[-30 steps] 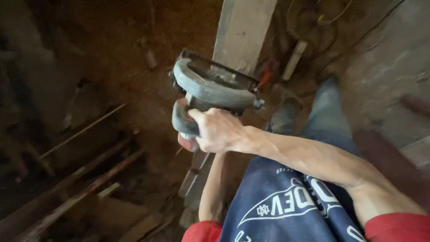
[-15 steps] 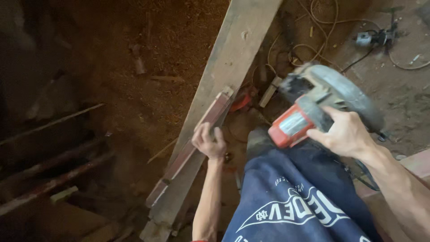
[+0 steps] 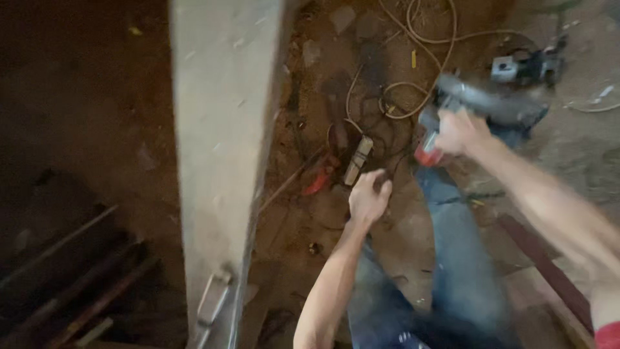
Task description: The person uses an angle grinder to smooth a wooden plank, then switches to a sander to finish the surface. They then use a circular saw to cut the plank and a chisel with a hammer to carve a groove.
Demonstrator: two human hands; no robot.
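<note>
From above, the right hand (image 3: 460, 131) is clenched round the handle of a grey and red circular saw (image 3: 481, 106), held out over the dirt floor near coiled cable (image 3: 413, 97). The left hand (image 3: 369, 196) hangs loosely curled, grasping nothing, just right of the pale upright wooden plank (image 3: 223, 148).

Pale plank (image 3: 223, 148), tangled cables (image 3: 413, 58)

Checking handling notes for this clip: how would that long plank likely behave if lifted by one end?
The plank looks long, broad and thick, so probably stiff and heavy, awkward for one hand. Its pale face seems rough, so unlikely to slip. The right hand holds a saw.
</note>
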